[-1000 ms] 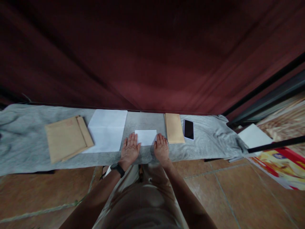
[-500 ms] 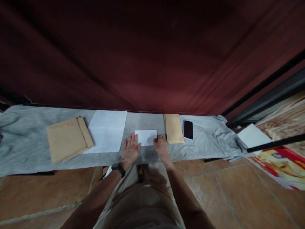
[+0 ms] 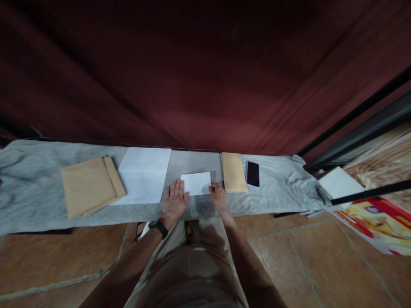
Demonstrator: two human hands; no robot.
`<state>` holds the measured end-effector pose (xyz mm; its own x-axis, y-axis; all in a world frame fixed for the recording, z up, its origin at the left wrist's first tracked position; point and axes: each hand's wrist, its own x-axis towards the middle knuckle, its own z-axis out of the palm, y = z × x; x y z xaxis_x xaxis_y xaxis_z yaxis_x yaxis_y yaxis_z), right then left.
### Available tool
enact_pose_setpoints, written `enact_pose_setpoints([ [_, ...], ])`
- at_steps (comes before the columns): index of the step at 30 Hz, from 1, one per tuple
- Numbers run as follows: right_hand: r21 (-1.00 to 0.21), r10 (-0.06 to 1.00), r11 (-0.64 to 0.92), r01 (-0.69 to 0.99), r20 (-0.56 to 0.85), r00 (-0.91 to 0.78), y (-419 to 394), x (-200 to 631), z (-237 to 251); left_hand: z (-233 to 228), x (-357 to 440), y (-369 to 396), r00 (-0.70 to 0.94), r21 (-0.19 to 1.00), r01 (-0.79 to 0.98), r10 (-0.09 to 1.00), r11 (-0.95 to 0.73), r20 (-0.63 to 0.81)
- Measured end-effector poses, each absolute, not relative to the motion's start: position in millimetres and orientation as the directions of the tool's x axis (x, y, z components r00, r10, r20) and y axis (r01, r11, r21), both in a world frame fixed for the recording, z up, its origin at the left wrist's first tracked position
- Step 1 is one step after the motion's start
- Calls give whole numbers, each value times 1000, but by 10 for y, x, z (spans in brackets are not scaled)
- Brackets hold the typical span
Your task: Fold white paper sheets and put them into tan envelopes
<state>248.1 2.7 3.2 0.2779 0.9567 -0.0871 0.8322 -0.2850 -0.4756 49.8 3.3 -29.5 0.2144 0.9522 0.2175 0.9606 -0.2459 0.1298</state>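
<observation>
A small folded sheet of white paper (image 3: 196, 184) lies in front of me on the grey cloth. Flat, with fingers stretched out, my left hand (image 3: 175, 201) rests on the cloth, its fingertips and thumb against the paper's left edge. At the lower right corner, the curled fingers of my right hand (image 3: 218, 196) pinch the paper, and that side looks slightly raised. Just right of this hand are brown envelopes (image 3: 235, 173) in a small stack. Left of my left hand a larger white sheet (image 3: 144, 179) with a crease across it lies spread out.
Large brown envelopes (image 3: 90, 186) are stacked at the left, overlapping the white sheet. A phone (image 3: 253, 174) lies right of the small envelopes. The grey cloth (image 3: 282, 188) covers a narrow table against a dark red curtain (image 3: 205, 85). A colourful box (image 3: 379, 226) stands at the far right.
The right side of the folded paper has tilted up slightly, with my right hand's fingers moved a little along its edge. My left hand stays flat at the left edge.
</observation>
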Motion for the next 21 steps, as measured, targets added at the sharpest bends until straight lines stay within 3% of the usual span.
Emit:
enact_pose_setpoints([
  [10, -441, 944, -328, 836, -117, 308, 30, 2452, 13, -257, 422, -118, 192, 210, 945, 946, -250, 260],
  [16, -403, 940, -339, 850, -104, 325, 18, 2418, 39, -206, 760, -53, 386, 226, 871, 892, -436, 234],
  [21, -394, 946, -320, 861, -96, 308, 9, 2418, 68, -251, 923, 1, 435, 209, 859, 882, -467, 181],
])
